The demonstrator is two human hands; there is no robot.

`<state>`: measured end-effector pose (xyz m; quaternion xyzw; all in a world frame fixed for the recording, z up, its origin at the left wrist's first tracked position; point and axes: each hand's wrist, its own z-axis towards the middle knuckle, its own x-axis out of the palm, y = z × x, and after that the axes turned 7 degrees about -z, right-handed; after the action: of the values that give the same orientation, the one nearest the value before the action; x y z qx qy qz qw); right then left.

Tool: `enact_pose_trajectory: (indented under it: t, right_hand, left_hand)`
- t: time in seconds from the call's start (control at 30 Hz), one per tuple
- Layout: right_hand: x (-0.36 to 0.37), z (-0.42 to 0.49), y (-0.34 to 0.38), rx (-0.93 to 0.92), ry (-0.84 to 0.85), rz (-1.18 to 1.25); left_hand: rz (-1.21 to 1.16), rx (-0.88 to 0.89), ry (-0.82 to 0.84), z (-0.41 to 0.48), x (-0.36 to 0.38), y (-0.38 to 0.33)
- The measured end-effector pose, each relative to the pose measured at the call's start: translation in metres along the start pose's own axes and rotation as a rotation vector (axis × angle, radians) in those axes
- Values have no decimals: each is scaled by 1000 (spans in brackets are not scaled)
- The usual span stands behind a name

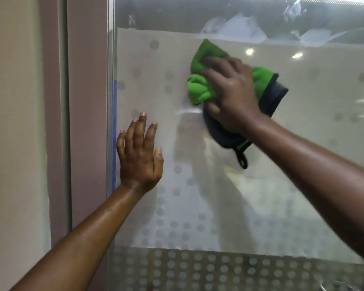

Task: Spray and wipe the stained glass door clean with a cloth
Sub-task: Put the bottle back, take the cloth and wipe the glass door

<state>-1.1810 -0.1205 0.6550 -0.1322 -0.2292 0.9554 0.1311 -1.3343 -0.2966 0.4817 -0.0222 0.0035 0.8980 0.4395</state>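
The glass door (292, 185) fills most of the view, frosted and patterned with pale dots. My right hand (231, 93) presses a green and dark grey cloth (200, 89) against the upper middle of the pane, fingers spread over the bunched fabric. A black hanging loop dangles from the cloth's lower edge. A wet smear (187, 111) shows just left of the cloth. My left hand (140, 154) lies flat on the glass near its left edge, fingers apart and holding nothing. No spray bottle is in view.
The door's left edge carries a blue strip (114, 133). Left of it stand a brown frame (86, 122) and a beige wall (13, 122). Crumpled white material (235, 26) shows behind the clear band at the top.
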Motion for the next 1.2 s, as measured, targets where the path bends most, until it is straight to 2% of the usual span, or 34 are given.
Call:
enact_pose_trajectory:
  t: [0.07,0.2,0.3,0.37,0.43,0.57,0.67,0.73,0.8,0.87,0.93,1.0,1.07,1.2]
  right_hand:
    - [13,-35,37,-44,37,83]
    - [34,-155,93,-312,237,115]
    - [34,-200,84,-563,363,64]
    - [32,-191,54,-636,339,-4]
    - [26,-159,12,-524,225,-94]
    - [4,-85,-61,-43,-10,-171]
    - [9,-64,-36,303,-120,-94]
    - [22,-79,15,418,-137,-9]
    - [38,-122,76,288,-27,63]
    - [49,-178,120,2,96,46]
    - [54,-220,133,-239,182,36]
    - [56,-226,119,-390,232,26]
    - [54,-212,90,-421,201,-14]
    - [38,-172,23,-140,45,-89]
  left_hand:
    - [3,-2,-10,-1,1,0]
    - [4,-4,-5,-1,0,1]
    - [0,2,1,0,-2,1]
    - [-2,8,-6,0,-2,0]
    - [-9,9,-9,0,-1,-1]
    - [-6,14,2,0,-1,-1]
    - [0,13,9,0,0,-2]
    - [4,11,7,0,0,-1]
    - [10,13,8,0,-1,-1]
    - [8,17,10,0,-1,0]
    - [5,21,19,0,-1,0]
    - [7,20,28,1,-1,0]
    - [14,26,45,2,-1,1]
    - [61,232,80,2,2,-15]
